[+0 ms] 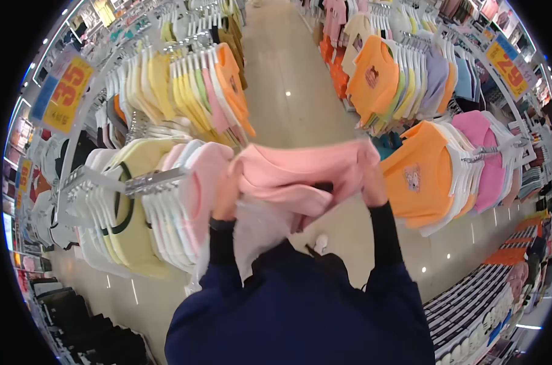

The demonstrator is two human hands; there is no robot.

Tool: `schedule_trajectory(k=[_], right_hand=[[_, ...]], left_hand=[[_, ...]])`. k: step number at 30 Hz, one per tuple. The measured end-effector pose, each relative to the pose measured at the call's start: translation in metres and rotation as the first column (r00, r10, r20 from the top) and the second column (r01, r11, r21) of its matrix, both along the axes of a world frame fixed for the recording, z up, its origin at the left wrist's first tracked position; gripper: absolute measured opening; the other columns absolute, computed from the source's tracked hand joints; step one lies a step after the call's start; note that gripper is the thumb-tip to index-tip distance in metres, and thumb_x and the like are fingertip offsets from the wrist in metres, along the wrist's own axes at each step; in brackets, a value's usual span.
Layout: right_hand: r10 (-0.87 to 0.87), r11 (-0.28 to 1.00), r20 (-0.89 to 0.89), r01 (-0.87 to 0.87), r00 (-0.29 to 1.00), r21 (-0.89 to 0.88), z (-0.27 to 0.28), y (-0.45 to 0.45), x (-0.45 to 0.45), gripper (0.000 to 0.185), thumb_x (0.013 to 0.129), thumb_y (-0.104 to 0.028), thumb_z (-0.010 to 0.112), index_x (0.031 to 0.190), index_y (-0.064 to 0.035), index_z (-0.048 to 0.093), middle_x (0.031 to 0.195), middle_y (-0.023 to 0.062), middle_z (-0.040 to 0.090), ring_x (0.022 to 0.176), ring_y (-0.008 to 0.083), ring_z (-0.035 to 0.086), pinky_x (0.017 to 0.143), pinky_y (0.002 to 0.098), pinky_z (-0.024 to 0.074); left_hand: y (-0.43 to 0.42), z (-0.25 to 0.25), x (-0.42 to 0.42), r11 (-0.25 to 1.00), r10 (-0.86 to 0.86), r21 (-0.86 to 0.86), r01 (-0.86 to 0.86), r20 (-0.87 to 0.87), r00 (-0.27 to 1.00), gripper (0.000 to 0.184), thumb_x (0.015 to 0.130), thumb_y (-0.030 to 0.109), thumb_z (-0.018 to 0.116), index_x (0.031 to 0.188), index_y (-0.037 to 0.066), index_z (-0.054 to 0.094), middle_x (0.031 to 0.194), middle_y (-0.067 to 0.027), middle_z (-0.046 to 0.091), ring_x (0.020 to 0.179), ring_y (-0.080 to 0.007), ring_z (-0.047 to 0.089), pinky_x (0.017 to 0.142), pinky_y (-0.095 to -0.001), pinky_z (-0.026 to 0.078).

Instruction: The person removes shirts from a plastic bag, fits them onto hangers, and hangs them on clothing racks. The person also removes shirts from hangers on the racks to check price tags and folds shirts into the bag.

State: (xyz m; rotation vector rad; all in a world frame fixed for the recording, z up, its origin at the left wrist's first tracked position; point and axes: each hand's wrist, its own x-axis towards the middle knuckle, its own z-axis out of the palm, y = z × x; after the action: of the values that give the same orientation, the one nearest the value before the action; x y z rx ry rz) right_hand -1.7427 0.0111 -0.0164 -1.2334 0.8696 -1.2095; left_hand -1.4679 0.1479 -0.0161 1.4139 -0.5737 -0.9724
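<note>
A pink garment [288, 167], which looks like a folded or bunched top, is stretched between my two hands at chest height. My left hand [228, 190] is closed on its left end, and my right hand [374, 179] grips its right end. A dark label-like patch shows inside the fold. Below my left hand hangs a translucent plastic bag [260, 228]; whether that hand also holds it I cannot tell. The fingers of both hands are partly hidden and slightly blurred.
Left of me a metal rack arm [157, 180] carries pastel tops, including a yellow one [145, 219]. An orange top [419, 176] hangs close to my right hand. Folded striped clothes [470, 304] lie lower right, dark ones [87, 325] lower left. A tiled aisle [282, 79] runs ahead.
</note>
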Motion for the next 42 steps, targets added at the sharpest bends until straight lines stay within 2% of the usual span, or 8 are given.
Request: schedule_trajectory(k=[1,7,10,20,25,29,34,42], right_hand=[[0.028,1.000,0.106,-0.027,0.994,-0.008,0.011,-0.027,-0.006,0.033,0.100,-0.027,0.053,0.114,0.0020,0.056,0.094,-0.0018,0.055,0.086,0.0075,0.048,0.077,0.0227,0.0417],[0.051,0.891,-0.326,-0.190,0.944,-0.411,0.014,-0.183,-0.026,0.029,0.099,-0.025,0.054,0.106,0.0021,0.060,0.074,-0.0012,0.050,0.070,0.0084,0.043,0.062,0.0257,0.0382],[0.095,0.922,-0.405,-0.234,0.910,-0.308,0.000,-0.250,-0.011,0.039,0.099,-0.024,0.056,0.122,0.0072,0.057,0.086,-0.0035,0.054,0.080,0.0055,0.047,0.072,0.0200,0.0417],[0.151,0.826,-0.470,-0.372,0.870,-0.424,-0.021,-0.472,0.059,0.028,0.093,-0.020,0.059,0.108,0.0033,0.064,0.077,0.0085,0.064,0.072,0.0078,0.053,0.065,0.0295,0.0463],[0.455,0.816,-0.514,-0.572,0.727,-0.086,-0.007,-0.548,0.085,0.024,0.091,-0.017,0.061,0.104,0.0026,0.066,0.078,0.0020,0.065,0.073,0.0042,0.054,0.065,0.0256,0.0473],[0.593,0.761,-0.397,-0.649,0.701,-0.010,-0.012,-0.610,0.119,0.022,0.091,-0.017,0.061,0.100,0.0030,0.067,0.079,-0.0018,0.062,0.074,0.0036,0.051,0.064,0.0241,0.0465],[0.625,0.722,-0.382,-0.690,0.681,-0.048,-0.002,-0.707,0.165,0.024,0.091,-0.020,0.063,0.100,0.0025,0.067,0.078,-0.0011,0.063,0.072,0.0044,0.052,0.062,0.0248,0.0462],[0.738,0.590,-0.371,-0.806,0.564,-0.050,-0.010,-0.876,0.245,0.034,0.093,-0.029,0.060,0.106,0.0020,0.066,0.075,0.0034,0.063,0.070,0.0081,0.053,0.063,0.0274,0.0475]], left_hand=[[-0.020,0.015,-0.002,0.999,-0.016,-0.027,0.017,0.050,0.999,0.025,0.098,0.030,0.054,0.100,0.010,0.069,0.064,0.0098,0.049,0.053,-0.0014,0.039,0.047,-0.0208,0.026],[-0.139,0.025,0.019,0.983,-0.016,-0.159,0.088,0.407,0.913,0.025,0.097,0.020,0.056,0.101,-0.001,0.068,0.082,0.0080,0.059,0.072,-0.0020,0.048,0.062,-0.0179,0.037],[-0.186,0.012,0.042,0.986,-0.041,-0.107,0.128,0.591,0.806,0.022,0.094,0.019,0.061,0.098,-0.001,0.068,0.078,0.0065,0.059,0.070,-0.0042,0.048,0.063,-0.0209,0.038],[-0.376,-0.037,0.107,0.997,-0.007,-0.040,0.067,0.807,0.591,0.013,0.087,0.013,0.064,0.095,0.003,0.068,0.079,-0.0040,0.059,0.068,-0.0122,0.050,0.061,-0.0263,0.040],[-0.468,-0.058,0.129,0.995,0.079,-0.098,0.028,0.910,0.407,0.010,0.084,0.002,0.054,0.090,0.002,0.063,0.083,-0.0079,0.060,0.068,-0.0169,0.053,0.062,-0.0275,0.042],[-0.547,-0.104,0.136,0.992,-0.020,-0.089,0.089,0.588,0.809,0.014,0.082,0.000,0.048,0.089,0.002,0.060,0.076,-0.0051,0.056,0.069,-0.0128,0.052,0.063,-0.0260,0.042],[-0.638,-0.123,0.158,0.965,-0.192,-0.166,0.202,0.073,0.979,0.014,0.087,0.008,0.050,0.094,0.003,0.061,0.075,0.0003,0.054,0.068,-0.0075,0.049,0.059,-0.0249,0.040],[-0.810,-0.080,0.157,0.982,-0.186,0.152,0.115,0.631,0.753,0.027,0.080,0.022,0.069,0.103,0.008,0.064,0.074,-0.0057,0.055,0.070,-0.0173,0.056,0.062,-0.0314,0.045]])
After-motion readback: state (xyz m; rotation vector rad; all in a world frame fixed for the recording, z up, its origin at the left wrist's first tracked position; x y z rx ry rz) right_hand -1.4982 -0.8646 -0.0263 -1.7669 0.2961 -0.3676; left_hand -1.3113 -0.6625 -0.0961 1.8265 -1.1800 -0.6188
